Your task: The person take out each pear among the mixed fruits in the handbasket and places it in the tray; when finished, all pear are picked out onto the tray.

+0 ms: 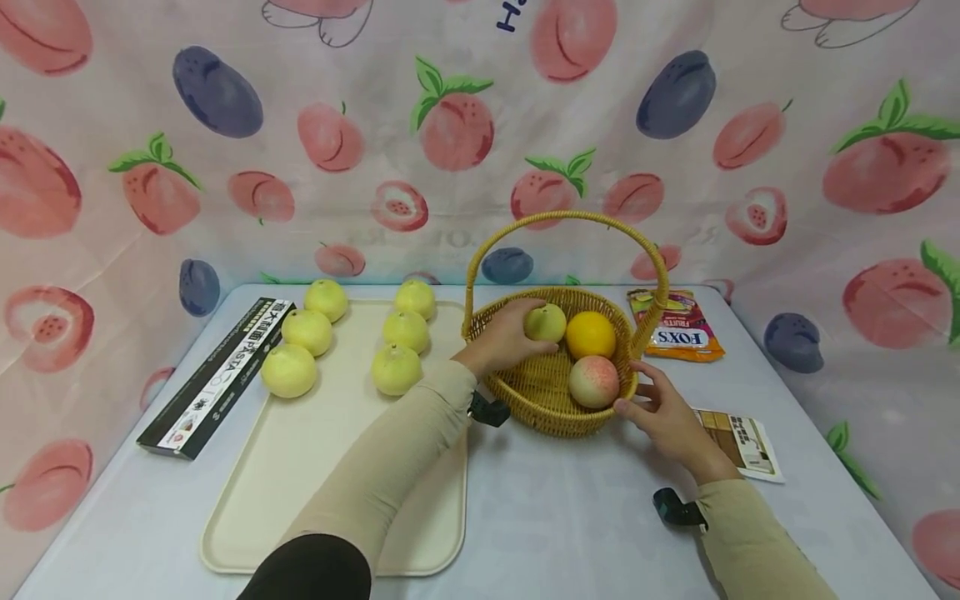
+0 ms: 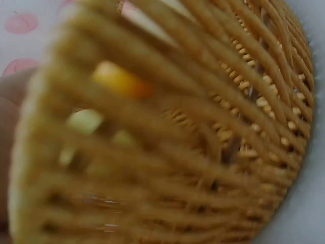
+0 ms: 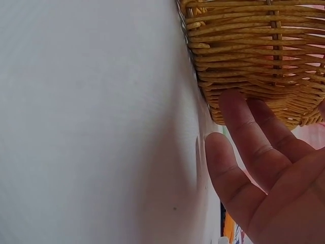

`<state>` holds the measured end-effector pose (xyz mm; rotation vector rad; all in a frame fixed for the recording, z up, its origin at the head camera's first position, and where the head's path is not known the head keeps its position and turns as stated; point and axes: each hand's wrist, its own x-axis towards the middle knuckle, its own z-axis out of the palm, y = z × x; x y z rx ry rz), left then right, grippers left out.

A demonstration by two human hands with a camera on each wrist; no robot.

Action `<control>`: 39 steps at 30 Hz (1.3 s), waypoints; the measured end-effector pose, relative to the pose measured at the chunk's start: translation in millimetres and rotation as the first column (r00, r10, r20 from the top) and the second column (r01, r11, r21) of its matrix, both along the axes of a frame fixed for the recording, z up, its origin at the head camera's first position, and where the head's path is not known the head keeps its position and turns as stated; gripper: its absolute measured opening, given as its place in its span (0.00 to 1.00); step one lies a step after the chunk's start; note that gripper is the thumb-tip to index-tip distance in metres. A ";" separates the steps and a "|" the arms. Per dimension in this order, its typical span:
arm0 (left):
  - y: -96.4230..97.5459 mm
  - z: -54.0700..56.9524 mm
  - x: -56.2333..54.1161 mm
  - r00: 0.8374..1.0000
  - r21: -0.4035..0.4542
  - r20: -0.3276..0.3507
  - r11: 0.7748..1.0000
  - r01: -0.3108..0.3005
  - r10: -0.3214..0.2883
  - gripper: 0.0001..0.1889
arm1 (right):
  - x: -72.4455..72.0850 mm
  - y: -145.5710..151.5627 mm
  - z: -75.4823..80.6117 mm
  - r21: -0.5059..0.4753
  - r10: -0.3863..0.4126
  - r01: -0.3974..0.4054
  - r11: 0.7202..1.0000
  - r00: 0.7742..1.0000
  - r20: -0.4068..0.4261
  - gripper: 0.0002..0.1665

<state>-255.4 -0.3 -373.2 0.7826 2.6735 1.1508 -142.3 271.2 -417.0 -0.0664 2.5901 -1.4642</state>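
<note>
In the head view my left hand reaches over the rim of a wicker basket and grips a pale yellow-green round fruit inside it. Beside that fruit lie an orange and a peach. My right hand holds the basket's right side at the rim, below the handle's base. The right wrist view shows its fingers against the outer weave. Basket weave fills most of the left wrist view, with the orange glimpsed through gaps.
Left of the basket, a cream tray bears two rows of similar yellow-green fruits. A black pasta box lies along its left side. Behind my right hand are a red FOX'S bag and a brown-and-white packet.
</note>
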 end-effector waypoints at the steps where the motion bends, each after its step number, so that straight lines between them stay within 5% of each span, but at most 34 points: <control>1: 1.1 -1.5 -0.9 1.000 -0.011 -0.002 1.000 0.001 -0.001 0.40 | 0.1 -0.3 -0.3 -0.003 0.001 -0.001 1.000 1.000 0.001 0.51; 17: 8.8 -5.1 -12.4 0.994 -0.001 0.067 0.996 -0.086 0.086 0.40 | -2.4 -1.3 2.0 -0.002 -0.004 0.004 1.000 1.000 0.000 0.51; 27: 9.3 -8.1 -12.4 0.990 0.029 0.120 0.996 -0.079 0.075 0.38 | -0.4 -2.0 1.6 -0.015 -0.005 0.005 1.000 1.000 -0.002 0.51; 39: 10.2 -7.4 -7.9 0.989 -0.041 0.119 0.996 -0.079 0.083 0.35 | 0.5 -0.3 -1.6 -0.026 -0.010 0.010 1.000 1.000 -0.011 0.50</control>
